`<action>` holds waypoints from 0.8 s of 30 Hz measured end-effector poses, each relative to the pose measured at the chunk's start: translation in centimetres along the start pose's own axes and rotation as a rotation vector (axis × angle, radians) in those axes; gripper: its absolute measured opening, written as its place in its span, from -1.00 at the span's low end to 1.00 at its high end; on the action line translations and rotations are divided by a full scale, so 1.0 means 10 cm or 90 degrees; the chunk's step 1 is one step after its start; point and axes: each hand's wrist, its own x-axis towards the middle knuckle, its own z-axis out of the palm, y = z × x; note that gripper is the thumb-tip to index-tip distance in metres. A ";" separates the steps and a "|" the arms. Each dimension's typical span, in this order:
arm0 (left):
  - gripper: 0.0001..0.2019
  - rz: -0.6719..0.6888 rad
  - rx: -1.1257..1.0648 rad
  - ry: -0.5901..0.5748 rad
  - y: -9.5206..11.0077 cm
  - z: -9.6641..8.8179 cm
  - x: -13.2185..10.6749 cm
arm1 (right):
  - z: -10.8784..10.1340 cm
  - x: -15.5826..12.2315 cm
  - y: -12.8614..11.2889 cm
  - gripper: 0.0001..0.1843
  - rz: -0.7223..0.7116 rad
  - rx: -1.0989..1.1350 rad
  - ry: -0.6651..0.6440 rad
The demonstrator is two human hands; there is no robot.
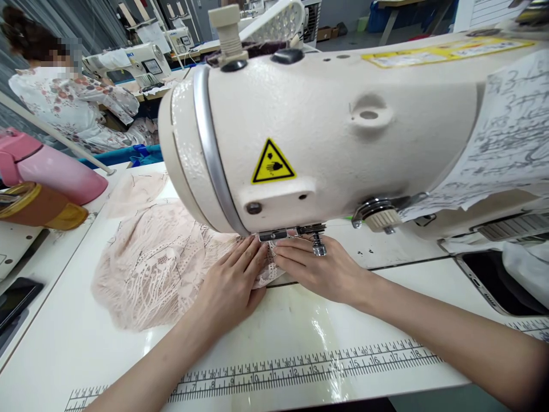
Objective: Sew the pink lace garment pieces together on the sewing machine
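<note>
Pale pink lace fabric (158,269) with dark loose threads lies bunched on the white sewing table. Its narrow edge runs under the head of a sewing machine (326,137). My left hand (234,280) rests on the lace just left of the needle area, fingers stretched out and pressing down. From the other side, my right hand (319,266) lies with outstretched fingers touching the lace edge, partly behind the metal screw (318,245) under the head. The right thumb is hidden, as are the needle tip and the presser foot.
A printed ruler strip (295,375) runs along the table's front. One phone (501,280) lies at right, another phone (17,303) at left. A pink bottle (60,166) and an amber cup (47,206) stand at left. A person (77,109) sits at another machine behind.
</note>
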 end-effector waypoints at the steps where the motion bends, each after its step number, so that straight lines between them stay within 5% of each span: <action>1: -0.50 -0.001 0.002 0.002 0.00 0.00 0.00 | 0.01 0.00 0.01 -0.76 -0.005 -0.001 0.012; 20: -0.53 -0.037 -0.018 -0.003 -0.04 0.02 0.07 | -0.02 0.04 0.09 -0.78 0.010 -0.026 -0.001; 24: -0.57 0.029 -0.008 0.030 -0.04 0.01 0.06 | -0.08 0.05 0.07 -0.68 0.020 -0.042 -0.027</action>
